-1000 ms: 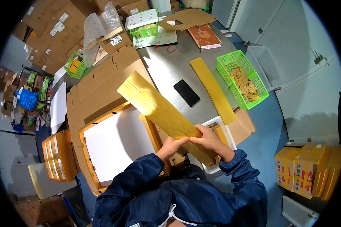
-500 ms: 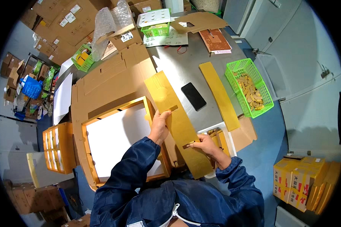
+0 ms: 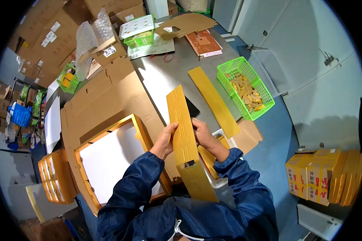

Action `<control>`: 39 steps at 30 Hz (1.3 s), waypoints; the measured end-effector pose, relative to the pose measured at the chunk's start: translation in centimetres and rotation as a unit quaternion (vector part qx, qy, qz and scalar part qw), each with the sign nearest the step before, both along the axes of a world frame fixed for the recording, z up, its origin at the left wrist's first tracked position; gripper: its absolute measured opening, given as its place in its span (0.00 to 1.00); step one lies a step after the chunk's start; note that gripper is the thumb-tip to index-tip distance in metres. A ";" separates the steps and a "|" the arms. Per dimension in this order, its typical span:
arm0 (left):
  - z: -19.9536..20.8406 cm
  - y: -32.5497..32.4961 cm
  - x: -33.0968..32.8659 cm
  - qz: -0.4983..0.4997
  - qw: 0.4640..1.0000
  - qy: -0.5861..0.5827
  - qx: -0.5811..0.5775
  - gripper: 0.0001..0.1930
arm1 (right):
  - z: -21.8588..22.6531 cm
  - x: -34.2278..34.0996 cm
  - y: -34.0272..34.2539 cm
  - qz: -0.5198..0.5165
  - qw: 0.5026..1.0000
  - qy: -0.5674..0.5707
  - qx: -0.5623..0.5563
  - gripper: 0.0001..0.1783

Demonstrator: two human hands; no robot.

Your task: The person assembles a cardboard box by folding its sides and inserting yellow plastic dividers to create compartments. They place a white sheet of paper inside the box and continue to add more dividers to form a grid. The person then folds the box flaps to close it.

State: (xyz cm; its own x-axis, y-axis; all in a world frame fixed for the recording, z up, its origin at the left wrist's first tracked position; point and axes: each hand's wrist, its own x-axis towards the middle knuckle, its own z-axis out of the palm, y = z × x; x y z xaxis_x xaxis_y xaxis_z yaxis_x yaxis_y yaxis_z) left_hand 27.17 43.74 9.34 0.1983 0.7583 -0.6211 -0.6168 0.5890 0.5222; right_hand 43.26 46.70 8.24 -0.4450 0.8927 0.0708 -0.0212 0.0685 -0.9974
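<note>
A long, flat golden-yellow board [image 3: 181,149] is in both my hands, tilted on its side above the table's near edge. Fine lengthwise grooves and a cut-out show on its face. My left hand [image 3: 165,140] is closed on the left edge, thumb on the face. On the opposite edge, my right hand [image 3: 205,134] grips with its fingers partly hidden behind the board. Left of it lies a yellow wooden frame [image 3: 145,141] around a white panel [image 3: 112,160]. A black phone [image 3: 192,108] is partly covered by the board. Another yellow board [image 3: 214,101] lies flat to the right.
A green basket [image 3: 265,105] of small wooden pieces stands at the right. Below my right hand is a white bin [image 3: 219,184] holding yellow parts. Flattened cardboard [image 3: 104,94] lies under the frame. A brown-red book [image 3: 201,42] and another green basket [image 3: 145,40] sit at the back.
The board has been turned from nearly face-up to steeply tilted, showing a grooved face. My right hand has moved up along its edge. The whole view has shifted, moving the table leftward in the picture.
</note>
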 end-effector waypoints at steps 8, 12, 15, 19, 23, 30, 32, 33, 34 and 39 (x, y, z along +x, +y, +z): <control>1.0 1.4 0.0 -0.049 0.998 -0.041 -0.015 0.17 | 2.1 0.8 1.0 0.011 0.995 -0.031 0.099 0.17; 2.0 1.0 1.4 -0.048 0.998 -0.029 -0.038 0.16 | 1.8 1.0 1.0 -0.013 0.999 -0.044 -0.009 0.18; 1.2 0.8 2.4 -0.032 0.999 -0.024 -0.028 0.17 | 2.7 1.6 1.1 -0.011 0.995 -0.093 0.037 0.18; 1.2 0.9 2.8 -0.063 0.997 -0.036 -0.016 0.17 | 2.5 1.9 1.0 -0.062 0.975 -0.095 0.193 0.15; 1.4 0.3 2.9 -0.071 0.996 -0.060 -0.011 0.16 | 1.7 2.6 1.3 -0.114 0.913 -0.199 0.337 0.09; 3.1 -0.8 2.1 0.030 0.995 -0.049 0.079 0.18 | 3.3 15.4 10.1 -0.207 0.844 -0.416 0.267 0.15; 2.8 -1.0 1.8 0.048 0.992 -0.040 0.107 0.18 | 4.1 16.6 11.5 -0.206 0.811 -0.474 0.276 0.20; 3.0 -1.3 2.0 0.063 0.990 -0.022 0.128 0.19 | 4.8 16.5 11.3 -0.209 0.786 -0.512 0.275 0.23; 3.2 -2.0 2.3 0.082 0.986 0.001 0.146 0.20 | 5.7 15.7 10.8 -0.209 0.764 -0.547 0.273 0.26; 2.8 -5.0 4.2 0.087 0.973 0.108 0.184 0.20 | 11.2 1.2 1.5 0.020 0.892 -0.381 0.244 0.49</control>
State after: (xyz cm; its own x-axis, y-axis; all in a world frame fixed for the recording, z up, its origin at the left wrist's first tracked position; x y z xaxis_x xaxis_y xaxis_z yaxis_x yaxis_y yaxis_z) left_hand 31.41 38.73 12.13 -0.0578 0.9474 -0.3148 -0.5433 0.2347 0.8061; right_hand 44.42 48.21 19.42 -0.5601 0.8212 0.1090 0.6385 0.5117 -0.5748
